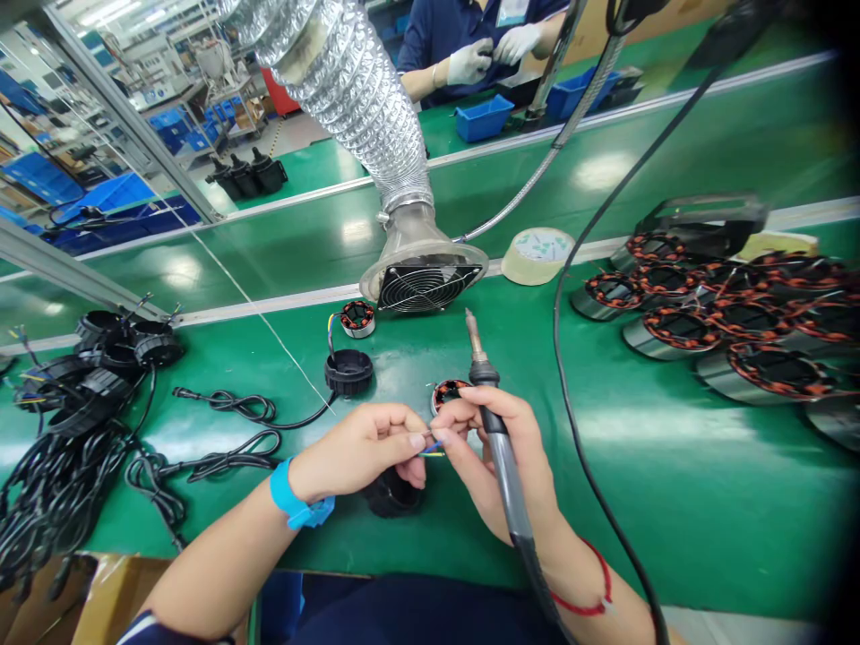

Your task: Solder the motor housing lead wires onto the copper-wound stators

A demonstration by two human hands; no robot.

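My left hand, wearing a blue wrist strap, pinches thin wires; blue and yellow-green ones show. My right hand holds a soldering iron in the crook of its thumb, tip pointing up and away. Its fingertips also pinch the wires, meeting my left fingertips. Just behind the fingers is a copper-wound motor stator, partly hidden. A black round housing sits under my left hand, mostly covered. Farther back stand another black housing with a cable and a small stator with coloured leads.
A fume extractor hood hangs ahead on a foil duct. Several stators crowd the right, near a tape roll. Black housings and coiled cables fill the left. The iron's cord crosses the right side. A gloved co-worker sits opposite.
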